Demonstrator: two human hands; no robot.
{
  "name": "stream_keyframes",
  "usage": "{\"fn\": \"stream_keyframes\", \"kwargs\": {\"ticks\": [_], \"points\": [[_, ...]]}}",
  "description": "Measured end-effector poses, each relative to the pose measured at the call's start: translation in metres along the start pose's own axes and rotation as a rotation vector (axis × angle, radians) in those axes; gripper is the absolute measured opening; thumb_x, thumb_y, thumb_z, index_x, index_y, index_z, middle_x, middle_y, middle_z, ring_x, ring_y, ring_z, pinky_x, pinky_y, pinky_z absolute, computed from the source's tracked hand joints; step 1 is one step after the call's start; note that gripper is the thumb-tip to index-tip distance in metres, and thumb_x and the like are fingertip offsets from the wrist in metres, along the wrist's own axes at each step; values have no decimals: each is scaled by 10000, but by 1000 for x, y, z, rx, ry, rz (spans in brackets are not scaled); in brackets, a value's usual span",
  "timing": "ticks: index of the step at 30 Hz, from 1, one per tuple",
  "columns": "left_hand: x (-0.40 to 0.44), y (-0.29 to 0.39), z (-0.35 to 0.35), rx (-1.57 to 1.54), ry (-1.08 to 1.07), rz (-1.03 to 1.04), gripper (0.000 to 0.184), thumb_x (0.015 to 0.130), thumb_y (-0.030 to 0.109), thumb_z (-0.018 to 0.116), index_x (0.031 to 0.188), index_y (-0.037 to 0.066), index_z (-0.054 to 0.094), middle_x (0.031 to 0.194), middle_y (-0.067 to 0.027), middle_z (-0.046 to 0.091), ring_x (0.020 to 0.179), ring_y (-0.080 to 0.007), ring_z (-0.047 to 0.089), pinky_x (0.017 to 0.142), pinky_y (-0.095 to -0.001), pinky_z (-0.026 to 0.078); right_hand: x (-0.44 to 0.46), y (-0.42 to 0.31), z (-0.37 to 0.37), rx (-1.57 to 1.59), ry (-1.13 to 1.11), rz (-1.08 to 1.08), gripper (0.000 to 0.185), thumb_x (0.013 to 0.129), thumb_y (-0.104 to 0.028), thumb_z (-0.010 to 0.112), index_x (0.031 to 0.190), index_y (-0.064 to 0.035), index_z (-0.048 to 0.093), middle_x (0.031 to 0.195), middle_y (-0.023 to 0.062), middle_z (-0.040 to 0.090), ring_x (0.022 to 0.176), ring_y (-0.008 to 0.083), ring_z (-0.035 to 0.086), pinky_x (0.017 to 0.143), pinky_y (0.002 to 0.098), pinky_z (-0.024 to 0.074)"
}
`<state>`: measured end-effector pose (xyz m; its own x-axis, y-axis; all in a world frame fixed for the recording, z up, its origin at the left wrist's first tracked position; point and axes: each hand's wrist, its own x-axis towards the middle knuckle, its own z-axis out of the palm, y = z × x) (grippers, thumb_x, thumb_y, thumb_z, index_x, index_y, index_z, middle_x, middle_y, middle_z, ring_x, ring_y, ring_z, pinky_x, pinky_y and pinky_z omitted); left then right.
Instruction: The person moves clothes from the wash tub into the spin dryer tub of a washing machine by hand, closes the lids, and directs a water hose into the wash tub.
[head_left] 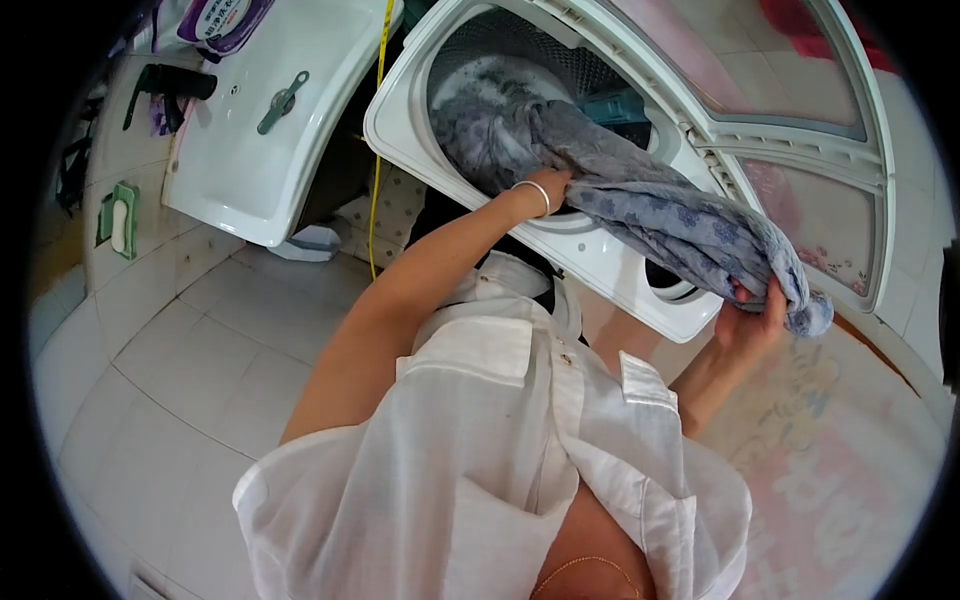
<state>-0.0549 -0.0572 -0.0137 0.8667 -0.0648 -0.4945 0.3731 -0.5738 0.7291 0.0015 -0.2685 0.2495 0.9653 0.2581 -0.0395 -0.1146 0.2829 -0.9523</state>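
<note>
A wet grey-blue patterned cloth [660, 200] stretches from the washer's large tub out over the machine's right side. My left hand [545, 188], with a silver bangle at the wrist, is closed on the cloth at the tub's front rim. Near the cloth's far right end, my right hand [752, 318] grips it from below, fingers curled round its edge. Suds and more of the fabric lie inside the tub. The white washing machine [590, 262] has its lid [800, 140] raised, and a smaller round opening is partly covered by the cloth.
A white sink [240, 130] with a drain and a green-grey handle stands at the upper left. Beside it are a purple-and-white detergent bag [225, 22], a black object [170, 85] and a green soap dish [120, 220]. A yellow hose [376, 190] hangs between sink and washer.
</note>
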Motion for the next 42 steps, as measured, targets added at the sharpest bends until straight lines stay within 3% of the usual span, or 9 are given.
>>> {"fn": "stream_keyframes", "kwargs": {"ticks": [7, 13, 24, 28, 32, 35, 36, 38, 42], "points": [[-39, 65, -60, -370, 517, 315, 234, 763, 174, 631, 918, 37, 521, 823, -190, 611, 782, -363, 600, 690, -417, 476, 14, 30, 0, -217, 254, 103, 365, 807, -71, 614, 1150, -92, 489, 976, 56, 593, 660, 103, 537, 561, 242, 454], [-65, 156, -97, -431, 662, 678, 194, 738, 129, 602, 887, 29, 528, 856, -143, 597, 819, -326, 581, 699, -395, 465, 19, 60, 46, -476, -210, 50, 831, 656, -29, 733, 1353, -96, 284, 1230, 101, 455, 1124, 177, 457, 950, 312, 369], [-139, 336, -86, -470, 710, 1452, 182, 734, 110, 551, 894, 23, 539, 898, -118, 568, 862, -267, 561, 762, -359, 470, 0, -69, 13, -343, 215, -187, 469, 735, -60, 635, 1161, 44, 467, 1124, 142, 537, 1025, 240, 536, 874, 351, 447], [-114, 320, -58, -669, 336, 1599, 318, 713, 88, 572, 1025, 30, 551, 999, -136, 558, 990, -291, 524, 866, -378, 422, -14, -129, -18, -330, 534, -388, 405, 758, -75, 613, 1121, 64, 498, 1107, 149, 549, 1012, 259, 548, 860, 369, 463], [-35, 213, -35, -386, 107, 828, 258, 757, 112, 576, 1012, 75, 598, 1004, -161, 569, 1014, -324, 513, 885, -402, 402, 11, -62, -102, -717, 738, -456, 344, 760, -109, 626, 1063, 42, 565, 1067, 144, 585, 964, 268, 568, 842, 360, 468], [18, 108, -19, -363, 356, 354, 189, 775, 107, 570, 946, 99, 649, 965, -115, 633, 879, -282, 604, 790, -355, 479, 31, 55, -196, -1467, 257, -62, 480, 706, -214, 705, 1073, 60, 564, 1036, 157, 603, 930, 258, 571, 802, 350, 459], [34, 65, -10, -416, 447, 275, 211, 775, 79, 563, 972, 102, 637, 951, -104, 636, 877, -251, 610, 794, -326, 481, 41, 124, -258, -1368, 159, 460, 585, 665, -280, 724, 1114, 46, 540, 1054, 177, 592, 983, 278, 557, 846, 353, 441], [45, 0, -12, -495, 487, -37, 243, 797, 68, 560, 1035, 98, 597, 919, -74, 637, 857, -190, 607, 801, -298, 475, 33, 161, -213, -1629, -405, 314, 609, 654, -284, 686, 1166, -17, 493, 1120, 234, 545, 1075, 362, 505, 900, 414, 414], [15, -34, -59, -744, 473, -324, 325, 813, 121, 570, 1135, 117, 526, 1113, -83, 559, 1044, -215, 518, 812, -369, 467, 85, 146, -91, -1709, -176, -149, 383, 682, -143, 617, 1025, 4, 532, 940, 198, 548, 909, 379, 513, 825, 444, 412]]}}
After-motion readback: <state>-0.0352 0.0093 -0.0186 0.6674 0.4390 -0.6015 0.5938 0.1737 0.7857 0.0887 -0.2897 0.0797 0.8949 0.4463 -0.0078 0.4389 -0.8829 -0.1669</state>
